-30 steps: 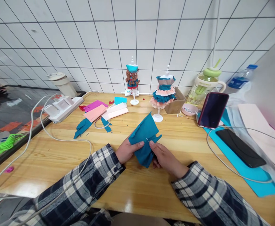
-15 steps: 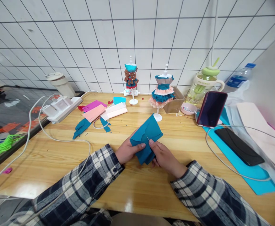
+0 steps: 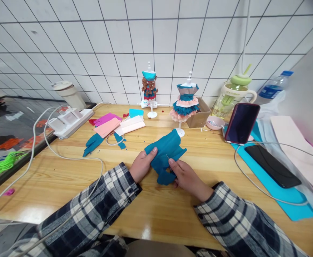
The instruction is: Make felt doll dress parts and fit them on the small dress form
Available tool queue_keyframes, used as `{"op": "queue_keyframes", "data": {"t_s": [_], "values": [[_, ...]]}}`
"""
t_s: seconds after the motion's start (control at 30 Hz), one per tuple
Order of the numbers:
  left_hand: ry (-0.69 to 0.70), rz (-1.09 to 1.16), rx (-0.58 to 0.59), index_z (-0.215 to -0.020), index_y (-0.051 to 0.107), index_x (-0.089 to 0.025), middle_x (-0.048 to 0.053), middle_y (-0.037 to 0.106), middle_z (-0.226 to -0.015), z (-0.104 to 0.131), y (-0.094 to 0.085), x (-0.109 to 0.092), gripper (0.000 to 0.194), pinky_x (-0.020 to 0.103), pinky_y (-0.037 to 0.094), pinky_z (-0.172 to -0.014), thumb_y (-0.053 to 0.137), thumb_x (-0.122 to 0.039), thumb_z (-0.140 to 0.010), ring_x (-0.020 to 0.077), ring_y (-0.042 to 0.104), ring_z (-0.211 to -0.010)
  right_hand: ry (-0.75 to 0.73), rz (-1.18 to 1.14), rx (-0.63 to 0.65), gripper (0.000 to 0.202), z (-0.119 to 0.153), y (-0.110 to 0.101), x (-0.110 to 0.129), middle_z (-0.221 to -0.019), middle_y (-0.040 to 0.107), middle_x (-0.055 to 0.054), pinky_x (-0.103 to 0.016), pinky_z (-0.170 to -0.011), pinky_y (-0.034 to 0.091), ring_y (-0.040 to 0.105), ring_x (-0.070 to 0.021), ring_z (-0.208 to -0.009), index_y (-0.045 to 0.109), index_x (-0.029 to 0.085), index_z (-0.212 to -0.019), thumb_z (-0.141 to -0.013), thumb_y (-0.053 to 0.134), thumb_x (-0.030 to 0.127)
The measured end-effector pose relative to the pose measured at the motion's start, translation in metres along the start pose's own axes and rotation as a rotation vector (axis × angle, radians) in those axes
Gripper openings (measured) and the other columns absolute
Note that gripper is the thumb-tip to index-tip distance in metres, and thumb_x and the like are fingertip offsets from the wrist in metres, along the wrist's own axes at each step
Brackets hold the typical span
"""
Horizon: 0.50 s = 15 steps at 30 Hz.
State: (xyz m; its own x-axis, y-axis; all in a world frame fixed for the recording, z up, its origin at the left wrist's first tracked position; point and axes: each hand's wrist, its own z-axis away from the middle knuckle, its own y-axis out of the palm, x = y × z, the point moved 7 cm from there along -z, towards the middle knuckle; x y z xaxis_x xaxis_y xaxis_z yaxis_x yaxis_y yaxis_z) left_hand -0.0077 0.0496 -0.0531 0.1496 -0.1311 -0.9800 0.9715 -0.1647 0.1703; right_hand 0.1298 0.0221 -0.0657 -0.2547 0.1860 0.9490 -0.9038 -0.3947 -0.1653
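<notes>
A teal piece of crepe paper, creased and with ragged edges, is held between my two hands above the table. My left hand pinches its left side, thumb on top and fingers hidden underneath. Lower on the right, my right hand grips the paper between thumb and fingers. A thin pale sliver, like a needle, sticks up by the right thumb tip; its lower end is hidden. Just beyond the paper stands a small dress form in a teal and peach ruffled dress.
Another dress form stands by the wall. Coloured paper pieces lie left of centre. A white power strip trails a cable across the table's left. Rightward are a pink dish, a propped phone and a flat phone.
My left hand has shifted slightly, its thumb now higher on the paper. The paper has opened out and its fold has changed shape. My right hand stays nearly still.
</notes>
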Motion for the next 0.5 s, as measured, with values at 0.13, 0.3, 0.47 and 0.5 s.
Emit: {"op": "queue_keyframes", "data": {"t_s": [0.13, 0.3, 0.47, 0.5], "values": [[-0.009, 0.028, 0.03, -0.109, 0.067, -0.015, 0.008, 0.073, -0.098, 0.0018, 0.0034, -0.0009, 0.049, 0.039, 0.05, -0.086, 0.052, -0.054, -0.084, 0.0283, 0.066, -0.093, 0.004, 0.008, 0.008, 0.055, 0.0, 0.0006, 0.0005, -0.05, 0.044, 0.004, -0.026, -0.036, 0.044, 0.047, -0.0122, -0.04, 0.045, 0.022, -0.069, -0.079, 0.034, 0.075], [0.078, -0.041, 0.046, -0.112, 0.062, -0.016, 0.009, 0.068, -0.113, 0.0019, 0.006, -0.0084, 0.048, 0.04, 0.045, -0.095, 0.075, -0.035, -0.07, 0.0285, 0.061, -0.106, -0.003, -0.018, 0.031, 0.052, 0.0008, 0.0022, 0.0007, -0.048, 0.042, 0.005, -0.024, -0.036, 0.043, 0.045, -0.0109, -0.039, 0.043, 0.022, -0.069, -0.081, 0.036, 0.072], [0.05, -0.145, -0.013, -0.097, 0.063, -0.015, 0.007, 0.072, -0.095, 0.0018, 0.0021, -0.0068, 0.039, 0.038, 0.05, -0.082, 0.076, -0.037, -0.067, 0.026, 0.065, -0.088, -0.017, -0.032, 0.059, 0.055, 0.0033, 0.005, 0.0022, -0.046, 0.042, 0.006, -0.022, -0.036, 0.041, 0.043, -0.0095, -0.037, 0.043, 0.021, -0.071, -0.081, 0.032, 0.074], [0.046, -0.142, 0.001, -0.097, 0.063, -0.015, 0.007, 0.072, -0.094, 0.0022, 0.0035, -0.0068, 0.039, 0.038, 0.05, -0.081, 0.076, -0.037, -0.067, 0.0258, 0.065, -0.087, -0.01, -0.036, 0.057, 0.056, 0.0034, 0.005, 0.0017, -0.046, 0.042, 0.006, -0.022, -0.036, 0.041, 0.044, -0.0097, -0.037, 0.044, 0.021, -0.072, -0.081, 0.032, 0.074]]}}
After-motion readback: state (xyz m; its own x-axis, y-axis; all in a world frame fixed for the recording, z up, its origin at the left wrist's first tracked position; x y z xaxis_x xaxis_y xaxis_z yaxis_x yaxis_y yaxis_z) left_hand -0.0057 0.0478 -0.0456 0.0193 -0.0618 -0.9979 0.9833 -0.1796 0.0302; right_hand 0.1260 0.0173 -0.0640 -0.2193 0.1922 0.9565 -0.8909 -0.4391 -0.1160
